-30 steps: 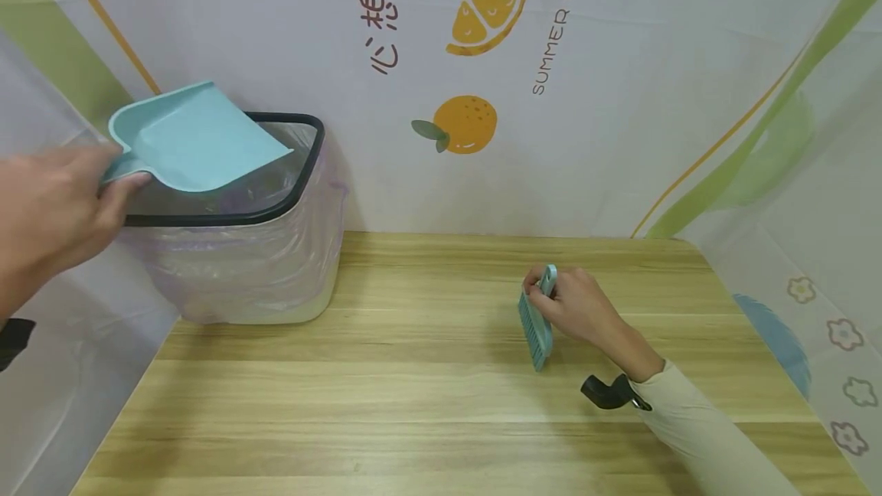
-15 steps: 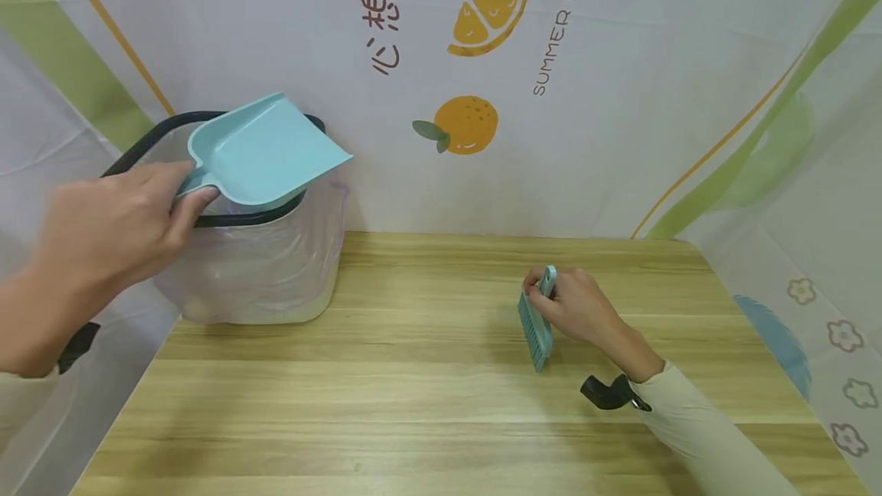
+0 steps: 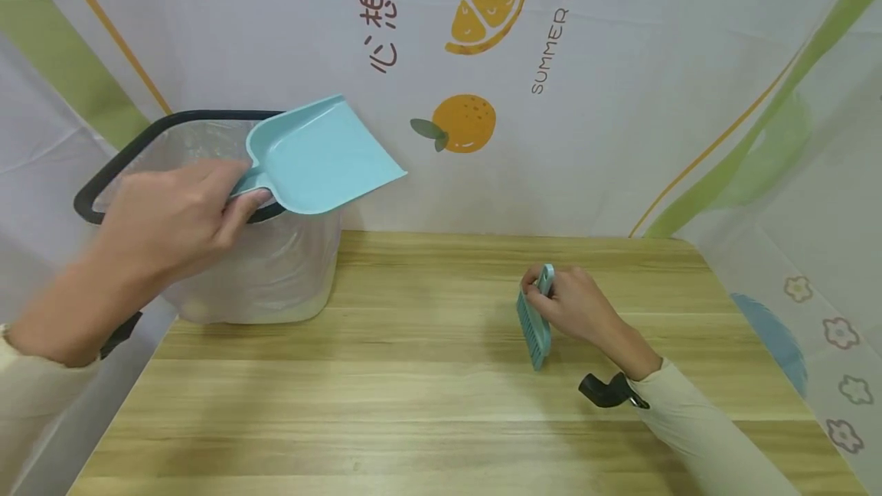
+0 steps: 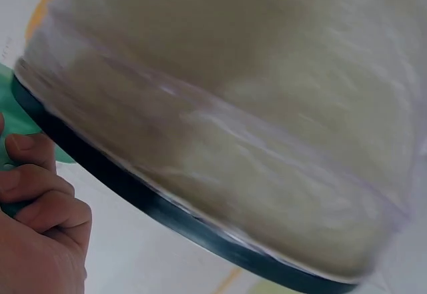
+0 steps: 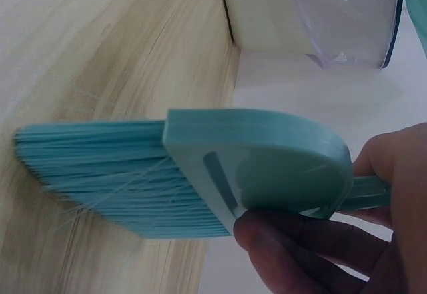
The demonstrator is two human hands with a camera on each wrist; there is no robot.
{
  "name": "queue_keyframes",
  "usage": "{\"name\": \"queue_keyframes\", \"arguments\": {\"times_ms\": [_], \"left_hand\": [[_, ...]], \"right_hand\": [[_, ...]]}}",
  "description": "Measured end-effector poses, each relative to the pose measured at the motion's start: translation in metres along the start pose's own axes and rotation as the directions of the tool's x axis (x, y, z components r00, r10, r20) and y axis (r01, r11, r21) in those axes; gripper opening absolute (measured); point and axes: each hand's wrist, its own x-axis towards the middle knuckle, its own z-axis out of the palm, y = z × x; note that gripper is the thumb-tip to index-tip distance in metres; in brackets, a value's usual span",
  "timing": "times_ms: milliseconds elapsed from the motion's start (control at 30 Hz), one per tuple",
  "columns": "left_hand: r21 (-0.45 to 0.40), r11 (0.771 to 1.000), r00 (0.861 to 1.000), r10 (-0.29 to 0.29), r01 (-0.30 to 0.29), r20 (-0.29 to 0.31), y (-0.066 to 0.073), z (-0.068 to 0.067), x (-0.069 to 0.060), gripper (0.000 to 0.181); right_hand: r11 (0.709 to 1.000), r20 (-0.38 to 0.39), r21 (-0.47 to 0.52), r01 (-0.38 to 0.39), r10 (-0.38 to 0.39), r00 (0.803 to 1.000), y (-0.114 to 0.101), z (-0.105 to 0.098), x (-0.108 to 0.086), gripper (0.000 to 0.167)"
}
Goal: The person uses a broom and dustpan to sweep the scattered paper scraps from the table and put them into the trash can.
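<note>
A light blue dustpan (image 3: 324, 159) is held up by its short handle in my left hand (image 3: 168, 220), above the right side of the bin's rim. Its pan looks bare, and its flat edge points right. The bin (image 3: 276, 274) has a black rim and a thin clear liner folded over its outside. Over at the right, my right hand (image 3: 575, 305) grips a small blue-green brush (image 3: 534, 324) near its handle. In the right wrist view the brush's bristles (image 5: 120, 174) point toward the wooden table; whether they touch it is hard to tell.
The wooden table (image 3: 386, 396) spans the foreground, with the bin at its back left corner. White printed sheets (image 3: 620, 98) with orange and flower pictures rise behind and at both sides.
My left hand has carried the dustpan rightward from over the bin's left part to its right rim, and slightly down. My right hand and the brush have stayed put.
</note>
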Motion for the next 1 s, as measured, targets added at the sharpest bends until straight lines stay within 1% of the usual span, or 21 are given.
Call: {"name": "queue_keyframes", "arguments": {"times_ms": [133,267,433,533,667,767,867,1000], "left_hand": [[-0.028,0.999,0.999,0.043,-0.043,0.000,0.009,0.007,0.007,0.069],[-0.051,0.995,0.996,0.090,-0.091,-0.014,0.019,0.016,0.014,0.069],[-0.100,0.980,0.985,0.169,-0.173,-0.047,0.036,0.027,0.022,0.065],[-0.126,0.970,0.978,0.203,-0.208,-0.052,0.047,0.033,0.025,0.066],[-0.153,0.962,0.974,0.226,-0.227,-0.023,0.060,0.040,0.027,0.066],[-0.184,0.955,0.972,0.237,-0.231,0.009,0.069,0.045,0.025,0.063],[-0.221,0.947,0.968,0.249,-0.234,0.042,0.077,0.052,0.022,0.063],[-0.259,0.937,0.961,0.265,-0.236,0.084,0.088,0.064,0.015,0.064]], "right_hand": [[1.000,0.004,-0.003,-0.001,0.001,1.000,-0.001,0.000,0.000,0.022],[1.000,0.007,-0.007,0.005,-0.005,1.000,-0.001,0.001,0.001,0.023],[1.000,0.005,-0.005,0.018,-0.018,1.000,-0.002,0.001,0.002,0.022],[1.000,0.006,-0.005,0.018,-0.018,1.000,-0.002,0.001,0.001,0.022],[1.000,0.006,-0.009,0.013,-0.013,1.000,-0.001,0.001,0.001,0.022],[1.000,0.005,-0.008,0.010,-0.010,1.000,-0.001,0.001,0.001,0.020],[1.000,0.004,-0.006,0.007,-0.007,1.000,-0.001,0.001,0.001,0.019],[1.000,0.003,-0.001,0.003,-0.003,1.000,-0.001,0.000,0.001,0.020]]}}
